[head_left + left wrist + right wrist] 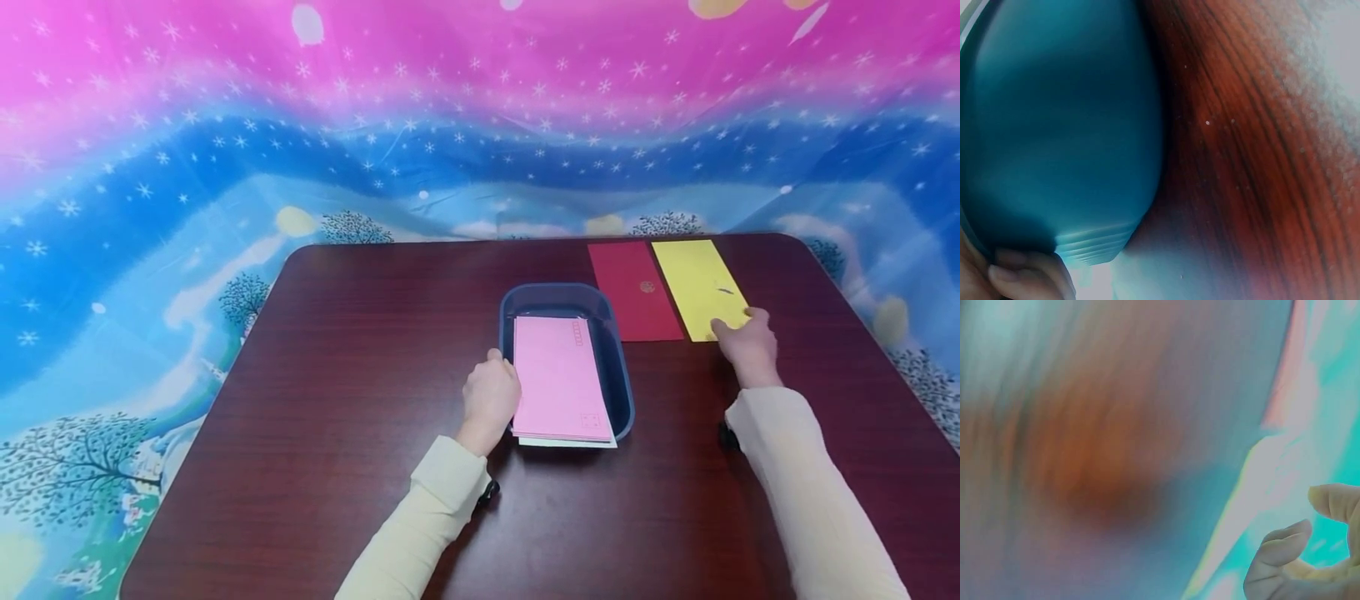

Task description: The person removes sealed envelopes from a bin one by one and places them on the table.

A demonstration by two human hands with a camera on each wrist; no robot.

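Envelopes in pink lie in a neat stack inside the blue tray, the edge of a pale sheet showing beneath them, their near ends covering part of the near rim. Two pieces lie out on the dark table: a red envelope just beside the tray and, to its right, a yellow envelope, both flat and side by side. I judge those two as done and the stack in the tray as what is left; how many it holds I cannot tell. With my left hand I grip the tray's left side, fingers curled at its rim. My right hand is at the near end of the yellow envelope, thumb and fingers spread with a gap between, pinching nothing that I can see; whether a fingertip touches the paper I cannot tell.
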